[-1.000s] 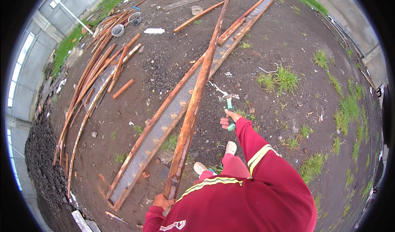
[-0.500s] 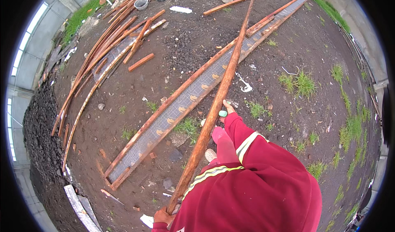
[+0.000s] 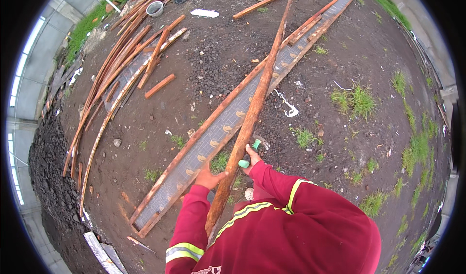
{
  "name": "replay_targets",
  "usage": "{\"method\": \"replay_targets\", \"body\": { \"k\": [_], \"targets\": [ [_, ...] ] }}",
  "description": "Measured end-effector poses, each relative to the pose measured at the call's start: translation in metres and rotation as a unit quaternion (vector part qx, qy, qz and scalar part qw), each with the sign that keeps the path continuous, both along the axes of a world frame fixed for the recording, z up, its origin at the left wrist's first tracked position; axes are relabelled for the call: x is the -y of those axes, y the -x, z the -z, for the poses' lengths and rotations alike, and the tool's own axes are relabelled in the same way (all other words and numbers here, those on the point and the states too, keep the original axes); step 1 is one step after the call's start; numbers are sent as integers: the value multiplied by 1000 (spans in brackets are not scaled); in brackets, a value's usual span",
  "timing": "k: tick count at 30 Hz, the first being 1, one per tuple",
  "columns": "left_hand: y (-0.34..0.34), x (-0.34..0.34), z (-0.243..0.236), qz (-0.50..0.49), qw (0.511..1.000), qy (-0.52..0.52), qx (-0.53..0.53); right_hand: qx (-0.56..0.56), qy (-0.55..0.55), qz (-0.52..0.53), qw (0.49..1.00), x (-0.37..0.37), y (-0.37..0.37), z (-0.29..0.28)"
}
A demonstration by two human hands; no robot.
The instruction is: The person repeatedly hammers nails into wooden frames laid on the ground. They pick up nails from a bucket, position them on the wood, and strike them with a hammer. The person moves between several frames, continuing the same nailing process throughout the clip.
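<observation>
A long reddish-brown wooden beam (image 3: pixel 252 110) slants from beside my body up to the far side, crossing above a narrow formwork panel. My left hand (image 3: pixel 208 178) is closed on the beam's left side, thumb against the wood; part of its fingers is hidden. Higher up on the right side, my right hand (image 3: pixel 251 157) is closed around a hammer (image 3: pixel 256 144) with a green and black handle, pressed against the beam. The hammer's metal head points to the far right. Below lies the formwork panel (image 3: pixel 208 145), a patterned grey sheet edged with wooden strips.
A pile of long wooden strips (image 3: pixel 109 75) lies at the left, with a short wood block (image 3: pixel 159 86) beside it. Two buckets (image 3: pixel 155 8) stand at the far left. Another beam (image 3: pixel 276 0) rests far off. Grass tufts (image 3: pixel 361 101) grow at the right.
My left hand has moved from the beam's near end up to its middle part. The beam has shifted slightly left, and the right hand with the hammer has come nearer.
</observation>
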State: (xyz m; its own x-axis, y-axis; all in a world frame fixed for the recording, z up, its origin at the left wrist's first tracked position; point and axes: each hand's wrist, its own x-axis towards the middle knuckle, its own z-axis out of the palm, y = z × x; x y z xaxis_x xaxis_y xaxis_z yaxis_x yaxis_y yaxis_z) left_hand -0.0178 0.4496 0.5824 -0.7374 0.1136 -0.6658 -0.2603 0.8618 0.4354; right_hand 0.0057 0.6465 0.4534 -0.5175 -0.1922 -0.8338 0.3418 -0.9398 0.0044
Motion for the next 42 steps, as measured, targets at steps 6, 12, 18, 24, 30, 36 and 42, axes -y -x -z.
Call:
{"method": "replay_targets", "body": {
  "k": [6, 12, 18, 24, 30, 36, 42],
  "targets": [
    [-3, 3, 26, 39, 996, -9, 86, -30, -45, -120, 991, 22, 11, -25],
    [-67, 68, 13, -12, 999, 7, 41, 27, -68, -244, 967, -34, 32, -9],
    [-161, 136, -14, -55, 989, 90, 103, 15, -135, -114, 984, -51, 77, 33],
    [-223, 173, -47, -71, 972, 202, 99, 30, -124, 18, 992, -43, 125, 44],
    [-246, 164, -54, -109, 963, 214, 127, -35, -84, 15, 996, -43, 139, 47],
    [-261, 157, -39, -188, 938, 258, 135, 16, -60, 13, 998, -44, 141, 32],
    [-280, 158, -22, -196, 927, 289, 138, 90, -144, -36, 985, -38, 137, 28]
  ]
}}
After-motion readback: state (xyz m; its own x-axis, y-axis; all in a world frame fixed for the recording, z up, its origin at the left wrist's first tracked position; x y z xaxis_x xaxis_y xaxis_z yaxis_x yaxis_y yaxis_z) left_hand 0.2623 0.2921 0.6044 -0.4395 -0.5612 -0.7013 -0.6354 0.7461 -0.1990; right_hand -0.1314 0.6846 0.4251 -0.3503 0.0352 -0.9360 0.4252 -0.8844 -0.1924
